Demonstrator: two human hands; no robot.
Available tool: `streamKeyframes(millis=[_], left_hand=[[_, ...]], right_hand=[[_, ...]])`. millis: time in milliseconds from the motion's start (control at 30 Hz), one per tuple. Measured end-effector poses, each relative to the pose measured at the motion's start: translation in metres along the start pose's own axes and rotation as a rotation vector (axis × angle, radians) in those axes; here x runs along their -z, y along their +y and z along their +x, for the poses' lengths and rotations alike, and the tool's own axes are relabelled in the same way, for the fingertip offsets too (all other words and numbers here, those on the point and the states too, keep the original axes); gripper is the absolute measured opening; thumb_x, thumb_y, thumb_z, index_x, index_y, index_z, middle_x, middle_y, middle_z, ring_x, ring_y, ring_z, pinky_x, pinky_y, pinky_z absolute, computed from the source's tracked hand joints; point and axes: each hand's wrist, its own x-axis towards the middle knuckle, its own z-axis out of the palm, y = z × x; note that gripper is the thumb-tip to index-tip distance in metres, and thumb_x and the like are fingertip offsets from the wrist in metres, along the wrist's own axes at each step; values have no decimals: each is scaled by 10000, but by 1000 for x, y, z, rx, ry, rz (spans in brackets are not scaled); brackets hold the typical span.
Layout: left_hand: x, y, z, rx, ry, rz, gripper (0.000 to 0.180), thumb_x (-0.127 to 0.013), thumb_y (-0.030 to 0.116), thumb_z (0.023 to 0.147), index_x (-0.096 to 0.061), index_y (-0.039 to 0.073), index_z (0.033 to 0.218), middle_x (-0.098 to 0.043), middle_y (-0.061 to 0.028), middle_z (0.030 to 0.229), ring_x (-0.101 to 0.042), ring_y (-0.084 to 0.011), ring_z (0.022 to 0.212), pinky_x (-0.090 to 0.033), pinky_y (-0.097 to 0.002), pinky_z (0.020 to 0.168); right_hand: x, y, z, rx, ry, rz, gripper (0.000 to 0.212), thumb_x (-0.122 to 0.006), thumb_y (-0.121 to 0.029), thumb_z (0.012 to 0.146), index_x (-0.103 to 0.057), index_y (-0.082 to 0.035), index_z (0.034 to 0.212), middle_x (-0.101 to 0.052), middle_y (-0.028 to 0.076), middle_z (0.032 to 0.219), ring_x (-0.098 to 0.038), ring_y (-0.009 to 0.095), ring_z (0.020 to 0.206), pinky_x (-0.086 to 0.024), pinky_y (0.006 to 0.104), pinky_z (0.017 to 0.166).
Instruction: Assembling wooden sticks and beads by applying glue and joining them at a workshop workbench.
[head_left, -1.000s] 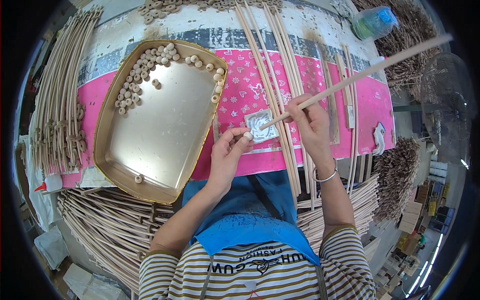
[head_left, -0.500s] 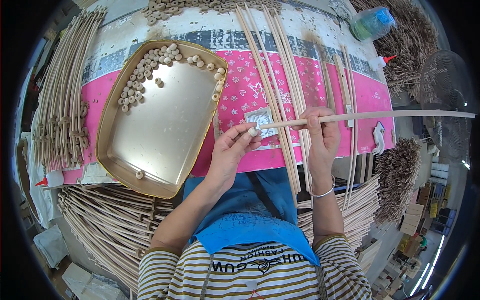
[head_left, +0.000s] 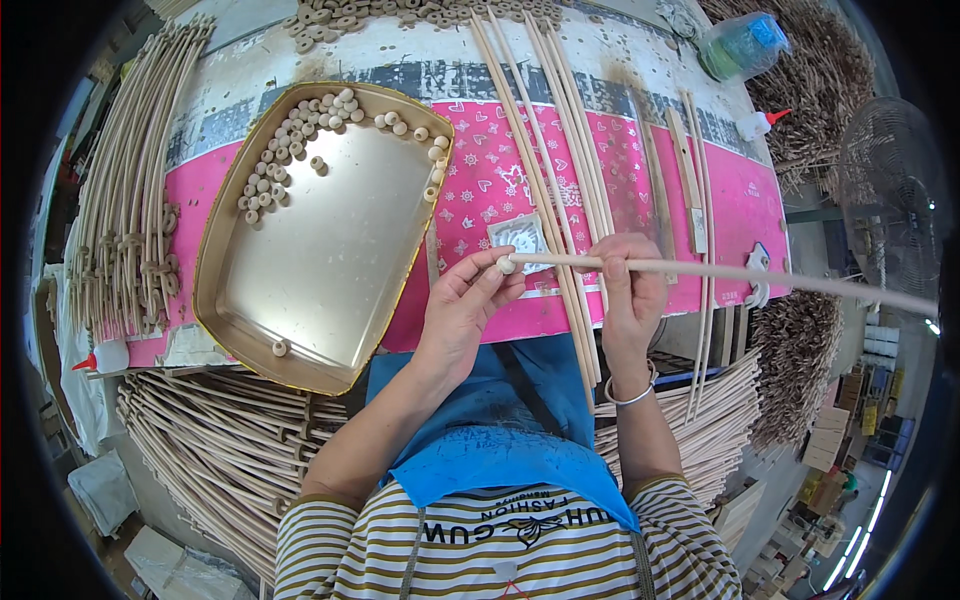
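Observation:
Between the thumb and fingers of my left hand [head_left: 470, 300] is a small round wooden bead [head_left: 505, 265]. My right hand [head_left: 632, 290] grips a long thin wooden rod [head_left: 720, 271], which reaches out to the right. The rod's left end meets the bead; whether it sits inside the bead's hole I cannot tell. Just behind the bead lies a small white tray [head_left: 518, 236] with white stuff in it. To the left stands a large gold-rimmed tray [head_left: 300, 300], with many wooden beads [head_left: 265, 185] along its far and left sides.
Loose rods [head_left: 570, 130] lie lengthwise on the pink-covered table [head_left: 480, 180]. Bundled rods [head_left: 130, 180] stand at the left, and more rods [head_left: 220, 450] are stacked below the table. A glue bottle [head_left: 757, 124], a plastic jug [head_left: 745, 48] and a fan [head_left: 885, 190] are at the right.
My right hand has moved left and down a little, bringing the rod's end against the bead. The rod's far end has dropped lower. My left hand has barely moved.

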Motion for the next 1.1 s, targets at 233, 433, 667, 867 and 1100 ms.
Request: streamKeyframes(millis=[233,433,667,867,1100], left_hand=[[10,7,-1,-106,-40,256,276,-578,118,1033,-649,-23,1260,-710,-99,1072,-689,-151,982,-573,-302,921],[14,22,7,-113,-149,397,254,-597,112,1019,-685,1,1229,-724,-83,1017,-694,-142,949,-567,-285,886],[8,26,14,-103,-321,501,282,-574,180,1042,-675,-5,1229,-711,-64,987,-672,-120,916,-559,-300,900],[-14,-8,3,-258,-99,326,323,-531,208,1067,-635,6,1296,-684,-76,1083,-663,-129,975,-562,-309,921],[-30,-8,12,-195,-35,136,317,-556,113,1040,-535,24,1343,-655,-85,1100,-661,-167,1047,-587,-338,922]], right_hand=[[3,-2,-24,35,6,-55,97,-543,-105,1041,-553,-10,1031,-593,126,985,-643,178,821,-543,295,749],[-7,-3,-35,-51,158,156,129,-512,-133,1061,-539,-10,1039,-578,129,1015,-641,193,809,-573,325,750],[-6,-2,-47,-102,325,245,163,-493,-169,1074,-526,-11,1065,-562,135,1031,-637,207,799,-596,347,774],[-22,-2,-51,-58,405,225,168,-478,-167,1081,-517,-5,1104,-571,125,1052,-659,209,844,-600,352,826],[-15,-12,-57,-546,271,389,227,-487,-176,1086,-577,15,1169,-682,66,886,-670,115,777,-556,246,708]])
